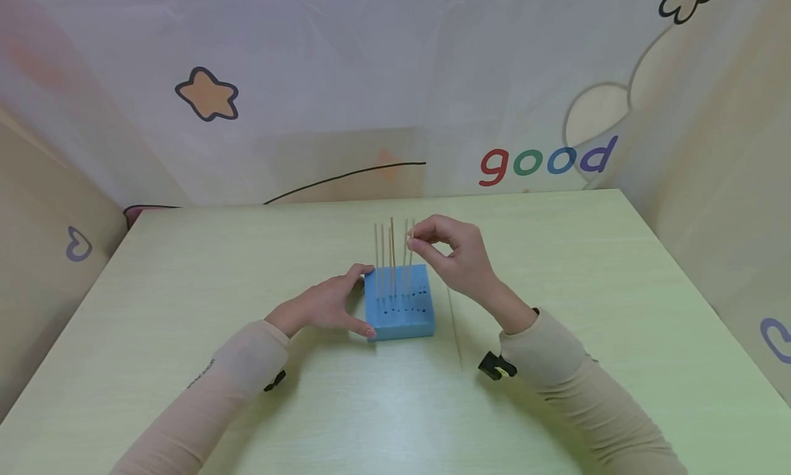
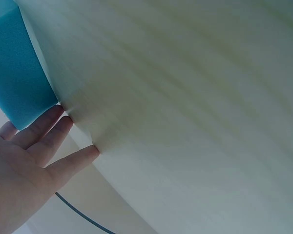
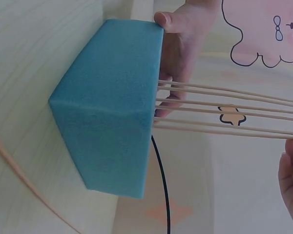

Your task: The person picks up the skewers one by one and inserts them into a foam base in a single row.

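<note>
A blue foam block point(image 1: 404, 329) stands on the table, with rows of small dark holes in its top. Several thin wooden sticks point(image 1: 376, 255) rise upright from one row. My left hand point(image 1: 326, 302) holds the block's left side, thumb at the front corner and a finger at the back corner; in the left wrist view its other fingers point(image 2: 75, 163) reach the table surface. Thumb and fingertips of my right hand point(image 1: 454, 252) pinch the upper part of the rightmost stick point(image 1: 410, 265), whose lower end meets the block's top.
One loose wooden stick point(image 1: 456, 334) lies on the table right of the block, below my right wrist. The pale table point(image 1: 185, 269) ends at a printed cloth backdrop point(image 1: 346, 84), with more cloth at both sides. A dark wrist device point(image 1: 497, 365) hangs under the right sleeve.
</note>
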The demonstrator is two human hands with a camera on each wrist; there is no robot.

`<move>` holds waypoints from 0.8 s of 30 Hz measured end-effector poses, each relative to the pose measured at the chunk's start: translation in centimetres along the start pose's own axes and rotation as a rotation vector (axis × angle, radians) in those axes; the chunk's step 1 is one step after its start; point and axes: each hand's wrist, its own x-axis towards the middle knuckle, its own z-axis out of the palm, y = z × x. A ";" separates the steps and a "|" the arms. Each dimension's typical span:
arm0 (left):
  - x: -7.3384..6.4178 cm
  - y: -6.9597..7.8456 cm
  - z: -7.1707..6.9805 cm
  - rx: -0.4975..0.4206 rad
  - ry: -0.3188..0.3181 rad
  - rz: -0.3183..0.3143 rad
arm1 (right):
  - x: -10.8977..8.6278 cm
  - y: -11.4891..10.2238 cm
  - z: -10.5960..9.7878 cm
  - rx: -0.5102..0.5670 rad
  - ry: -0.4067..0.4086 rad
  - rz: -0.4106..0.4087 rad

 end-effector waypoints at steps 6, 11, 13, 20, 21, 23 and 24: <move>0.0 0.0 0.0 0.001 0.002 0.004 | -0.3 -0.1 -0.6 -0.049 -0.007 0.002; 0.0 0.0 0.1 0.003 0.003 0.002 | -0.7 0.4 -1.4 -0.088 -0.006 0.049; 0.0 0.0 0.1 0.003 0.002 0.001 | -0.9 0.8 -1.7 -0.105 -0.015 0.084; 0.0 0.0 0.1 0.007 0.002 0.009 | -1.8 2.1 -2.5 -0.138 -0.060 0.216; 0.0 0.0 0.1 0.008 0.002 0.009 | -2.0 2.4 -2.6 -0.145 -0.065 0.231; 0.0 0.0 0.1 0.010 0.002 0.007 | -2.2 2.8 -2.8 -0.161 -0.074 0.251; 0.0 0.0 0.1 0.010 0.002 0.006 | -2.3 3.0 -2.9 -0.169 -0.078 0.262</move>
